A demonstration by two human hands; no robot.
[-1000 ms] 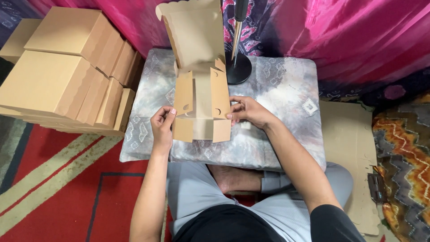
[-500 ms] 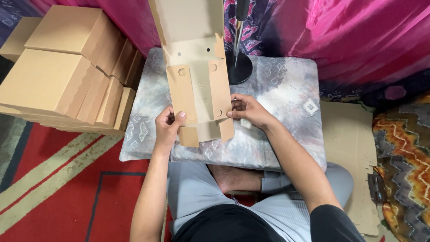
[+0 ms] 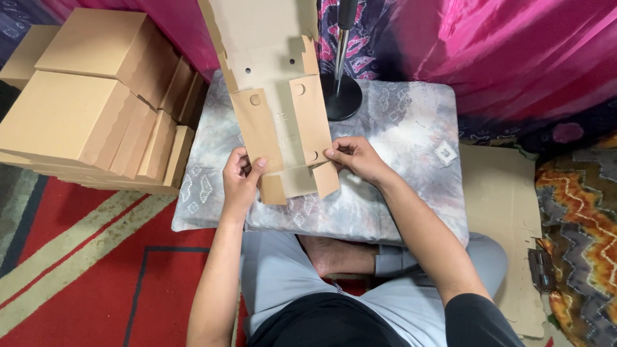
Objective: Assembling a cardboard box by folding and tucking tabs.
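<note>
Head view: your left hand [image 3: 241,177] pinches the left side flap of the cardboard blank [image 3: 283,122], thumb on top, fingers behind. Your right hand [image 3: 355,157] grips the right flap at its near corner, fingertips closed on the edge. The blank lies on the grey cushion [image 3: 411,135], between your hands and the black stand base [image 3: 340,103]. Its long axis runs near to far, the big lid panel rising at the far end, the short tabs pointing toward you. To fold well, I'd press both flaps up evenly along their creases and keep the base panel flat on the cushion. Finished boxes [image 3: 90,96] are stacked at left; flat cardboard [image 3: 508,212] lies on the floor at right.
</note>
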